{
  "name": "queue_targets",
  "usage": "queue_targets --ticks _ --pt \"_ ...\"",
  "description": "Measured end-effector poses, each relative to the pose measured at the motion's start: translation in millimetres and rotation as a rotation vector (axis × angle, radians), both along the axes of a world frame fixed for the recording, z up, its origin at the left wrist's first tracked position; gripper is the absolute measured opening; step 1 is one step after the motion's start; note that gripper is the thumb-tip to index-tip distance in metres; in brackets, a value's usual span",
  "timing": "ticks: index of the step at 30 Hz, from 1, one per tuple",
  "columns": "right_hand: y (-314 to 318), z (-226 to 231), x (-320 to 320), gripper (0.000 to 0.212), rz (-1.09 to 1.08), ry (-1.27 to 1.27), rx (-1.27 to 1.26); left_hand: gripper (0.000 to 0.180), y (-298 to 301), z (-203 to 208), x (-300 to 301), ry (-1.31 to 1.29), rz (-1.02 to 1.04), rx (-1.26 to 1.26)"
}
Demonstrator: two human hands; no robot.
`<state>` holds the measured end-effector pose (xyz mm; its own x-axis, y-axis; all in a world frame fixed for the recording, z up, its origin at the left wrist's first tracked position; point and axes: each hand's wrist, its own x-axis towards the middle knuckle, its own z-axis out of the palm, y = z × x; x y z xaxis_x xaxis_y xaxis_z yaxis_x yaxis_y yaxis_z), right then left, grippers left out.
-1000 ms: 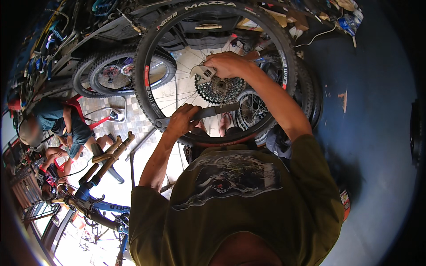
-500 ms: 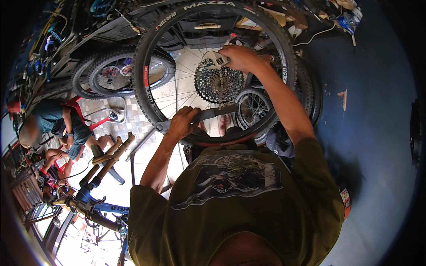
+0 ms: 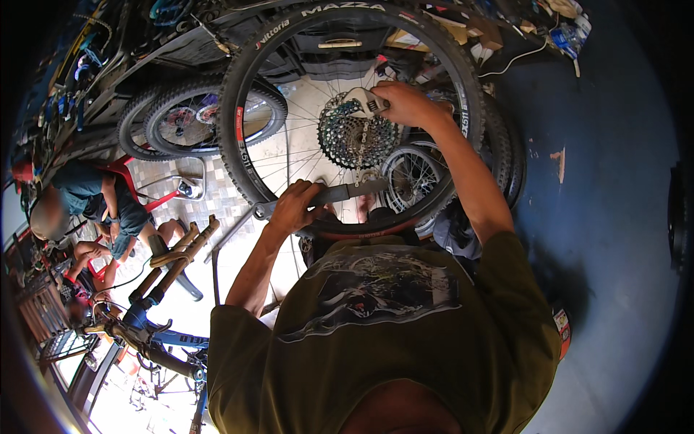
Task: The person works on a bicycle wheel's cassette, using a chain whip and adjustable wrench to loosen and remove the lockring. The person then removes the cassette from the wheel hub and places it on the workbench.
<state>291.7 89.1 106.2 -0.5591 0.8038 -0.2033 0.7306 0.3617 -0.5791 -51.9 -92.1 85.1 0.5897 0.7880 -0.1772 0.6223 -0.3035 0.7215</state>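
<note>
A bicycle wheel with a knobby black tire (image 3: 233,119) stands in front of my body, its large cassette (image 3: 336,148) facing me. My left hand (image 3: 295,205) is closed around the dark handle of a chain whip (image 3: 350,191), low across the wheel. From the tool's end a length of chain (image 3: 361,148) runs up over the sprockets. Above it, my right hand (image 3: 410,105) grips an adjustable wrench (image 3: 370,103), whose head lies over the upper part of the cassette. What the wrench jaws hold, if anything, is hidden.
Other wheels (image 3: 173,119) lean at the left, and a spoked wheel (image 3: 410,177) stands behind mine at the right. A bicycle fork (image 3: 181,253) juts up at lower left. Beyond it a person (image 3: 94,195) sits on a red chair. A blue wall (image 3: 600,181) rises at the right.
The wrench and my right hand have shifted a little to the right and down. The chain whip's handle end has dropped slightly, with my left hand still around it.
</note>
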Motion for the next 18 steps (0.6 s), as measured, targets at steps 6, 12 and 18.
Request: queue_targets --ticks 6,12,18 --pt "-20 14 40 0.044 -0.143 -0.007 -0.297 0.049 3 16 5 -0.016 -0.009 -0.104" --pt "-30 -8 72 0.053 -0.137 -0.102 -0.420 0.046 -7 1 9 0.016 -0.043 -0.116" --pt "-25 -14 73 0.049 -0.250 -0.120 -0.494 0.047 -7 -5 11 0.004 -0.036 -0.116"
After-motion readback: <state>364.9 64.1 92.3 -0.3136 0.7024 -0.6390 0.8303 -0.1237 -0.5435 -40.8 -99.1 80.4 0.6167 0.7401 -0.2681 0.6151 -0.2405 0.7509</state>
